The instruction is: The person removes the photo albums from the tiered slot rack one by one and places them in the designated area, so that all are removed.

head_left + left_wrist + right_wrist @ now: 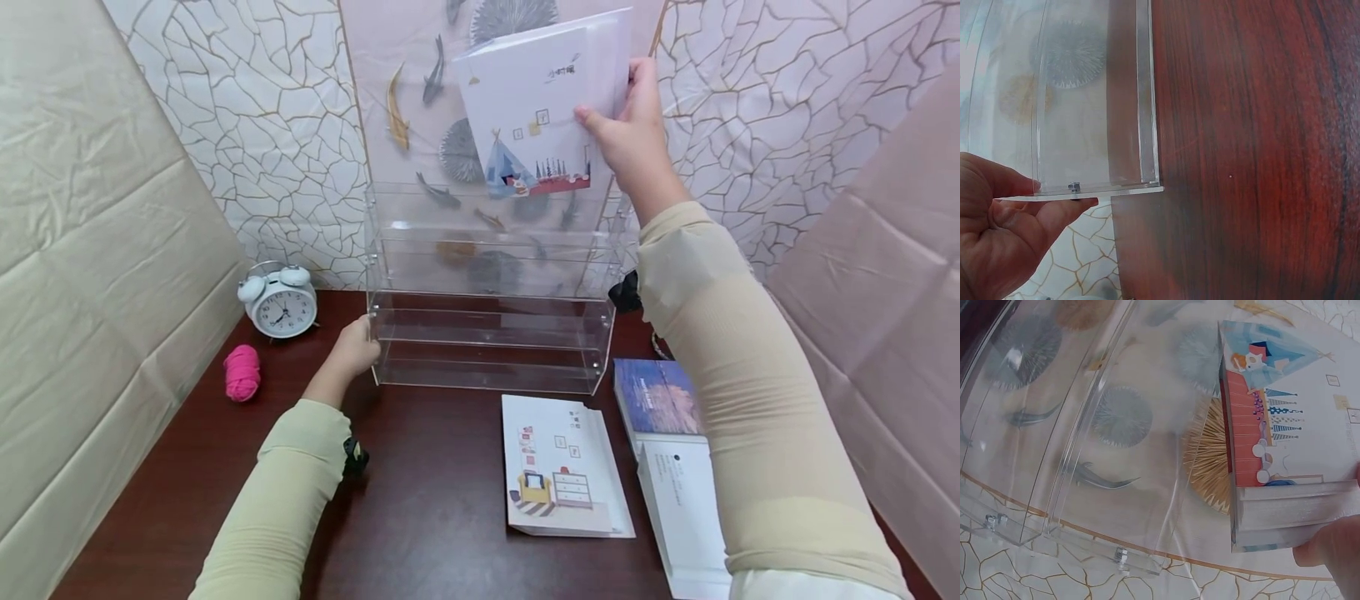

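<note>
A clear acrylic tiered rack (pixel 491 333) stands on the dark wooden table. My left hand (pixel 356 346) grips the rack's left side panel, with thumb and fingers on either face of it in the left wrist view. Raised above the rack's upper tiers, my right hand (pixel 633 137) holds a white illustrated book (pixel 525 117) by its right edge. The book's cover shows a blue tent and a red strip along the bottom. In the right wrist view the thumb (pixel 1335 550) lies on the book, and the fingers behind it are mostly hidden.
Another white illustrated book (pixel 566 467) lies in front of the rack. To its right are a purple-blue book (pixel 660 396) and a white book (pixel 686 508), partly under my right sleeve. A white alarm clock (pixel 281 304) and pink yarn (pixel 242 372) sit at the left.
</note>
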### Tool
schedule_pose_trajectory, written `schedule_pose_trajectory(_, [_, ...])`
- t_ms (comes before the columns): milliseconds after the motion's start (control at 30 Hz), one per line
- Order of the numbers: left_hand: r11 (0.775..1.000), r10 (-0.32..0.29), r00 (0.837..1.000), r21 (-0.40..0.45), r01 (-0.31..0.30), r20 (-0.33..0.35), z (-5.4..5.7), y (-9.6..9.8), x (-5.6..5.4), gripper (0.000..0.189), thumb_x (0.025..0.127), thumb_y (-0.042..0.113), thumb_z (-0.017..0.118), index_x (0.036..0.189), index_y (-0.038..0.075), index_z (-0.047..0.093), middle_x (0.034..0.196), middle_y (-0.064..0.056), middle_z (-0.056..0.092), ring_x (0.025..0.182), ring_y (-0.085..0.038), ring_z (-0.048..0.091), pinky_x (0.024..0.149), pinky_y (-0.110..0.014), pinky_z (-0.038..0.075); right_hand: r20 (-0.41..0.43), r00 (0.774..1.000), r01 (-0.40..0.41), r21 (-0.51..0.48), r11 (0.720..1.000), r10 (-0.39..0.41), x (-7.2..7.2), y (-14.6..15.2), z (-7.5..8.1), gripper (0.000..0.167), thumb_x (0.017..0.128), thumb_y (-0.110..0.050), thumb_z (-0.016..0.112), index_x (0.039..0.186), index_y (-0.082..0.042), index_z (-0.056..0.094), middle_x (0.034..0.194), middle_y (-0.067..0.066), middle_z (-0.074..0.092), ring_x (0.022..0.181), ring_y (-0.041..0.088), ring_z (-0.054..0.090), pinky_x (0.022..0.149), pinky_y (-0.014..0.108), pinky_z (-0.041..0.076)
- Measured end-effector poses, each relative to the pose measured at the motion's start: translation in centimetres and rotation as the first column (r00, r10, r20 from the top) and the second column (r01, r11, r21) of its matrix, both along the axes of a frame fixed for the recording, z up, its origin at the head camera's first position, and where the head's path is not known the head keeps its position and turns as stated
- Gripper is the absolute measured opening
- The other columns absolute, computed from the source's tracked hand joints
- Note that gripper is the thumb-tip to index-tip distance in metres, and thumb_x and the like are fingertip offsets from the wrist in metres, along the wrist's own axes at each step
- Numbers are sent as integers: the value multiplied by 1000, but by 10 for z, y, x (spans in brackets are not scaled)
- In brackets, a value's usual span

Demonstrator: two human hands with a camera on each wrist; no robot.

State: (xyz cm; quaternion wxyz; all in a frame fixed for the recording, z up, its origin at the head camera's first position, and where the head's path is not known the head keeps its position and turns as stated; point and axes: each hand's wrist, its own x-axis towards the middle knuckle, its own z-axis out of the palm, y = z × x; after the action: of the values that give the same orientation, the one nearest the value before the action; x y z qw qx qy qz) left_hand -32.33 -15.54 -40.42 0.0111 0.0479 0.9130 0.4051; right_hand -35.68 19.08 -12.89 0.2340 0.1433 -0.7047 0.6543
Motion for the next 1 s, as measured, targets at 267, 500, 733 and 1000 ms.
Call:
schedule_pose_trajectory(267, [1000,-11,1000,-5,11,5,0,0,2,34,84,-6,42,117,-12,44,105,-27,56,90,-33,50,76,-40,44,4,997,-77,-156,985,79,10,5,-3,46,82,10,61,116,-10,37,122,8,55,113,22,51,90,28,44])
schedule_pose_trajectory(500, [1000,-7,1000,7,7,0,1,1,2,36,84,-6,41,119,-12,44,107,-29,56,92,-33,50,76,-40,44,-22,988,-151,-223,963,150,32,2,-12,44,81,13,60,114,-7,38,121,13,57,111,27,53,90,35,45])
schedule_pose_trajectory(733, [1000,-10,1000,-1,10,-26,1,2,3,36,82,-6,42,117,-12,45,105,-29,57,90,-33,50,78,-42,43,-26,984,-180,-226,957,179,57,-12,-36,45,80,17,58,114,-4,37,120,16,55,110,29,52,90,37,45])
schedule_pose_trajectory(1000, [1000,-4,1000,2,4,-25,2,2,4,35,82,-6,42,117,-11,45,104,-26,57,91,-33,50,77,-41,43,155,968,-173,-170,970,200,86,-30,-83,41,83,15,54,115,-3,36,119,19,54,105,31,55,85,39,48])
